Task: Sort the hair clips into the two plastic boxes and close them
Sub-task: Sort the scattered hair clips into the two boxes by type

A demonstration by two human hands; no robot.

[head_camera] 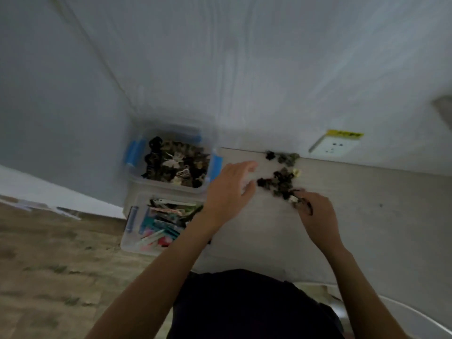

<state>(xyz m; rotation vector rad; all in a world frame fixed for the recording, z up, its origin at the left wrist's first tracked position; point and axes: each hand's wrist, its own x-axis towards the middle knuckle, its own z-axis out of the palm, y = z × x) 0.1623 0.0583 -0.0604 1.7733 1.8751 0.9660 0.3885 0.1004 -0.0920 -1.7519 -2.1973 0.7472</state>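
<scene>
Reaching over the desk (342, 216), your right hand (318, 216) pinches a dark hair clip (302, 204) at the near edge of the loose clip pile (278, 183). Your left hand (227, 192) hovers just left of that pile, fingers relaxed and holding nothing. Further left of the pile stand two uncovered plastic boxes: the far box (171, 165) with dark clips, the near box (156, 223) with coloured ones.

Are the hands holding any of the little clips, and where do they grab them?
The right hand grips a few dark hair clips in its curled fingers; which part is too blurry to tell. The left hand holds nothing, fingers spread open beside the pile.
</scene>
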